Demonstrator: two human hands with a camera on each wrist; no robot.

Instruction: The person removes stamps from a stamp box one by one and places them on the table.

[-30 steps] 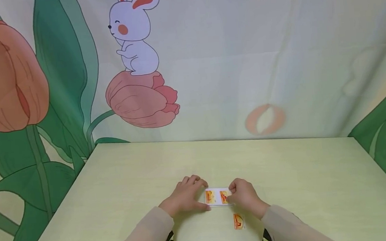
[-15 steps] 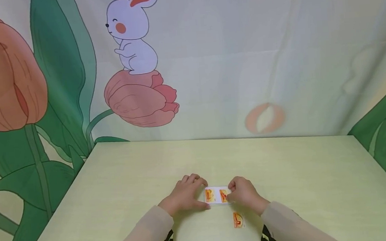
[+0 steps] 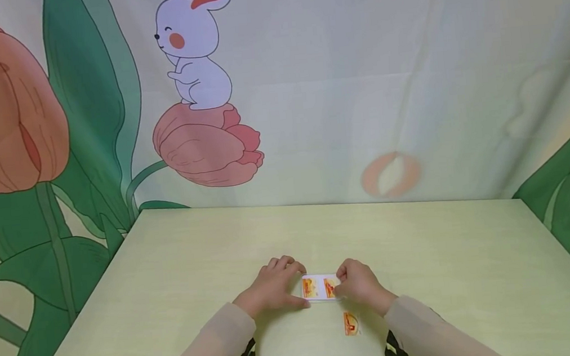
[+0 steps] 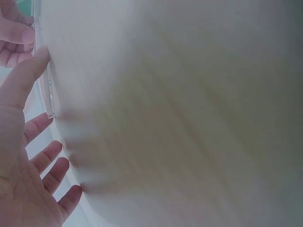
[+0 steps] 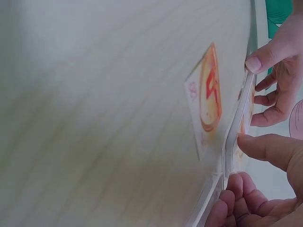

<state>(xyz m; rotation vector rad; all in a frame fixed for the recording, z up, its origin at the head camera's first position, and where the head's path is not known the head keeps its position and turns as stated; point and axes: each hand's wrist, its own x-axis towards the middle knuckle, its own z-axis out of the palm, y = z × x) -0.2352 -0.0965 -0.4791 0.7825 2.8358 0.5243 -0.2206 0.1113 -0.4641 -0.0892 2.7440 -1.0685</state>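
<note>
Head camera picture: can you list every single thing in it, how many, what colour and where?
Flat rectangular board with pictures: one, white with orange-yellow, between the hands
Small rectangular loose card: one, orange-yellow and white, on the table, nearer the person
Wood-grain table: one, pale yellow, below the backdrop
Printed cloth backdrop: one, mostly whitish, behind the table
Printed rabbit: one, white, on the pink tulip
Printed tulips: two, pink and orange, backdrop's left
Printed leaves: several, green, both sides
Blurry printed ring: one, orange, above the table
Bands: two, black, by the sleeves
Sleeves: two, beige, on the arms
Left hand, right hand: one each, holding the board's ends
</note>
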